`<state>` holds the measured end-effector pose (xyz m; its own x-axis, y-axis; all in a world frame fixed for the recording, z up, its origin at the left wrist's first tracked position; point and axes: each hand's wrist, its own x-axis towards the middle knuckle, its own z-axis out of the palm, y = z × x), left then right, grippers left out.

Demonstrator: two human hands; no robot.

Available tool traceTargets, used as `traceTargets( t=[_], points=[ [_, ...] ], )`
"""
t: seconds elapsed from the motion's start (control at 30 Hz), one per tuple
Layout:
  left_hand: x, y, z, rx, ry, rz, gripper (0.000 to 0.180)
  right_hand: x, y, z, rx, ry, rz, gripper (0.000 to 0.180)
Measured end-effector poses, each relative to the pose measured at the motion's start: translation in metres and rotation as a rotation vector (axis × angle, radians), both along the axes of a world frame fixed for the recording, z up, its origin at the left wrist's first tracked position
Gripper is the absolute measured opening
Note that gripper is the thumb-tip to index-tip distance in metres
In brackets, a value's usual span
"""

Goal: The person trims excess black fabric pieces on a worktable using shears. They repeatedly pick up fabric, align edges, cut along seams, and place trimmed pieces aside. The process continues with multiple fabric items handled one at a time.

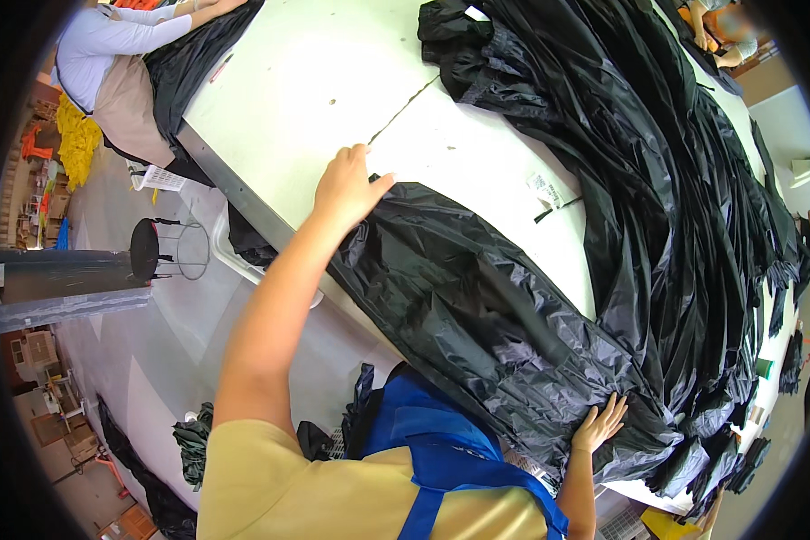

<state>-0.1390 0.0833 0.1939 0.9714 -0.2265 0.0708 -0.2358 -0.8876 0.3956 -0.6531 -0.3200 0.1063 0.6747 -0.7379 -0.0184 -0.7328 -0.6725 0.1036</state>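
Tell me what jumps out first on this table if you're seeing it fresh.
A big sheet of crinkled black fabric is spread over the near edge of the white table, with the left hand flat on its far corner and the right hand pressing its near edge. Behind it, a heap of black fabric runs along the table's right side. Another person works at the far left corner.

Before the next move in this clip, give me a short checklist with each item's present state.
1. Left hand flat on far edge of the black fabric piece: ok.
2. Right hand pressing its near end, fingers spread: ok.
3. Fabric lying smooth: not ok, crinkled.
4. Fabric apart from the black pile: not ok, they overlap.
5. White table bare beyond left hand: ok.
6. Fabric fully on the table: not ok, near edge overhangs.
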Motion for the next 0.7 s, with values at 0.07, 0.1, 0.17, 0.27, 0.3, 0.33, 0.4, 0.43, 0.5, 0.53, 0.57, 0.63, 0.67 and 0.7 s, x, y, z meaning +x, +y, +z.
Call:
traceTargets(
  t=[0.07,0.1,0.17,0.27,0.3,0.33,0.4,0.43,0.5,0.53,0.57,0.63,0.67,0.7],
  points=[
    [0.029,0.006,-0.015,0.224,0.307,-0.102,0.041,-0.002,0.000,-0.002,0.002,0.016,-0.014,0.055],
    [0.038,0.009,-0.023,0.298,0.373,-0.162,0.040,-0.002,-0.001,-0.001,0.001,0.025,-0.018,0.055],
    [0.040,0.019,-0.022,0.300,0.380,-0.239,0.034,-0.003,-0.001,-0.002,-0.007,0.006,-0.002,0.055],
    [0.011,0.046,0.019,-0.228,0.422,-0.038,0.017,-0.005,0.001,-0.002,-0.003,0.009,-0.013,0.056],
    [0.001,0.051,0.032,-0.602,0.585,0.184,0.010,-0.006,0.002,0.000,-0.005,0.016,-0.025,0.056],
    [-0.009,0.055,0.043,-1.011,0.633,0.223,0.007,-0.003,0.002,0.001,0.008,0.008,-0.023,0.055],
    [-0.006,0.081,0.034,-1.520,0.699,0.146,0.013,-0.007,0.000,-0.003,0.010,-0.005,-0.007,0.055],
    [0.002,0.073,0.036,-1.427,0.719,0.140,0.015,-0.007,-0.001,-0.004,0.002,-0.009,0.001,0.055],
    [0.020,0.051,0.048,-1.237,0.753,0.129,0.022,-0.007,-0.001,-0.004,0.013,-0.006,-0.005,0.054],
    [0.034,0.046,0.054,-1.214,1.012,0.036,0.035,-0.007,-0.002,-0.003,0.011,-0.001,-0.007,0.055],
    [0.041,0.037,0.052,-1.070,1.016,-0.067,0.036,-0.008,-0.003,-0.003,0.010,0.003,-0.009,0.055],
    [0.053,0.022,0.049,-0.770,1.002,-0.253,0.040,-0.001,-0.004,-0.001,0.004,-0.024,0.005,0.055],
    [0.075,0.023,0.031,-0.750,1.015,-0.185,0.041,-0.001,-0.002,0.001,-0.005,-0.033,0.009,0.055],
    [0.096,0.027,0.013,-0.721,1.021,-0.109,0.042,-0.002,-0.001,0.000,-0.001,-0.018,-0.002,0.055]
  ],
)
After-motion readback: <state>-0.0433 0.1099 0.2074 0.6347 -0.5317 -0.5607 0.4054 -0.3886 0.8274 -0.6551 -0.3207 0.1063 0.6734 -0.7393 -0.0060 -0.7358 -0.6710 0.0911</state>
